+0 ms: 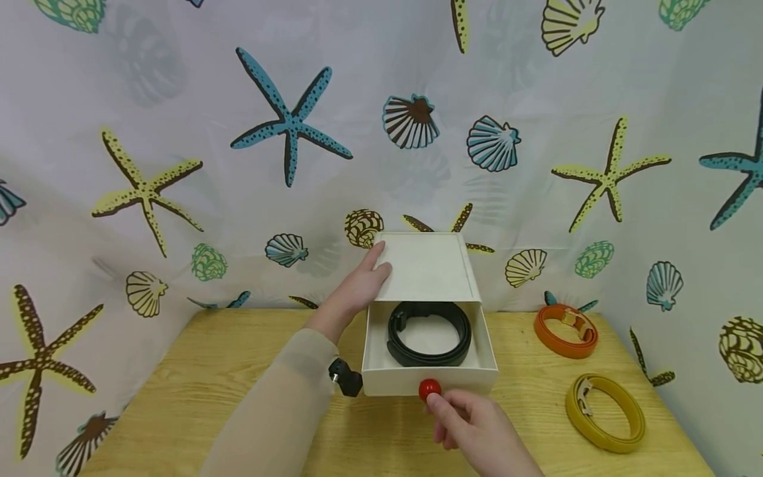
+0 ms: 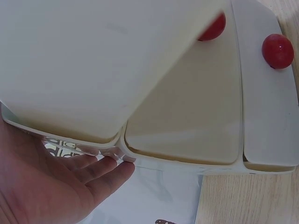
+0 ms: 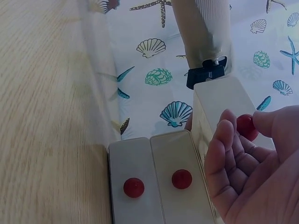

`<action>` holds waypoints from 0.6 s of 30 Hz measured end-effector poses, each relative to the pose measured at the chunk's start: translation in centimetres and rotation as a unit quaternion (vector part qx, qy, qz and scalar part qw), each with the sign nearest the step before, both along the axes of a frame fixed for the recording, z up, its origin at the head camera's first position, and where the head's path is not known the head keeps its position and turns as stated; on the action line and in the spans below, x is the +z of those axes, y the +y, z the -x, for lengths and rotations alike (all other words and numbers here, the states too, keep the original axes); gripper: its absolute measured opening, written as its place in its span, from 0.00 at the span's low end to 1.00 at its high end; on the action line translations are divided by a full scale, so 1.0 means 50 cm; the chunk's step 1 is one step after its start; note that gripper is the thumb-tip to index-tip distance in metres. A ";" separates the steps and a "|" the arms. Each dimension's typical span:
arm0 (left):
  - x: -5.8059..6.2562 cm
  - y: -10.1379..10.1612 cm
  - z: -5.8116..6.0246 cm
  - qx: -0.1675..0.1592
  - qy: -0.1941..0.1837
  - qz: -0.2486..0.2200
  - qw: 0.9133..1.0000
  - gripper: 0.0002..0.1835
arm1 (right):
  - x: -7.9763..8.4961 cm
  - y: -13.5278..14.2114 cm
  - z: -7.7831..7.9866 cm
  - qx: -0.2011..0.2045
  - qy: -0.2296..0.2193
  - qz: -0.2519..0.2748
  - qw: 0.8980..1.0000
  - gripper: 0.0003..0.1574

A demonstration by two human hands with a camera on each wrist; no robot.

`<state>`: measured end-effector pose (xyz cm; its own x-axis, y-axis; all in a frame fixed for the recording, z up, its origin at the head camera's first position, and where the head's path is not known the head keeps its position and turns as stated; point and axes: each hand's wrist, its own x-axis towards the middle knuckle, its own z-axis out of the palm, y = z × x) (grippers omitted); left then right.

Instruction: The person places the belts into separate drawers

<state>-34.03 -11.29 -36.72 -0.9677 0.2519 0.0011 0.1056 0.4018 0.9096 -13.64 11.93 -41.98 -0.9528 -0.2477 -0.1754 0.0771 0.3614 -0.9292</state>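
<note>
A small white drawer cabinet (image 1: pixel 424 265) stands toward the back of the wooden table, its top drawer (image 1: pixel 374 344) pulled out toward me. Coiled inside that drawer lies a black belt (image 1: pixel 459 351). My left hand (image 1: pixel 363 281) steadies the cabinet at its upper left edge; in the left wrist view the fingers (image 2: pixel 100 175) lie fairly straight along its side wall. Thumb and forefinger of my right hand (image 1: pixel 471 424) pinch the round red knob (image 1: pixel 429 389) on the drawer front. Two more drawers with red knobs (image 3: pixel 181 179) are closed in the right wrist view.
An orange coiled belt (image 1: pixel 560 346) lies on the wooden table (image 1: pixel 197 377) right of the cabinet, and a yellow coiled belt (image 1: pixel 620 442) lies closer to me. Behind and beside the table hangs a white curtain (image 1: pixel 238 199) printed with shells and starfish.
</note>
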 end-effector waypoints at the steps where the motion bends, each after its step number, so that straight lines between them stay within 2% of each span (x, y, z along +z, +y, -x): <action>1: 0.000 0.000 0.000 0.000 0.000 0.000 1.000 0.37 | -0.001 -0.001 0.001 -0.002 0.001 0.000 1.000 0.29; 18: 0.002 0.001 0.000 -0.001 0.003 0.002 1.000 0.37 | -0.003 -0.003 0.001 -0.012 -0.007 0.028 1.000 0.30</action>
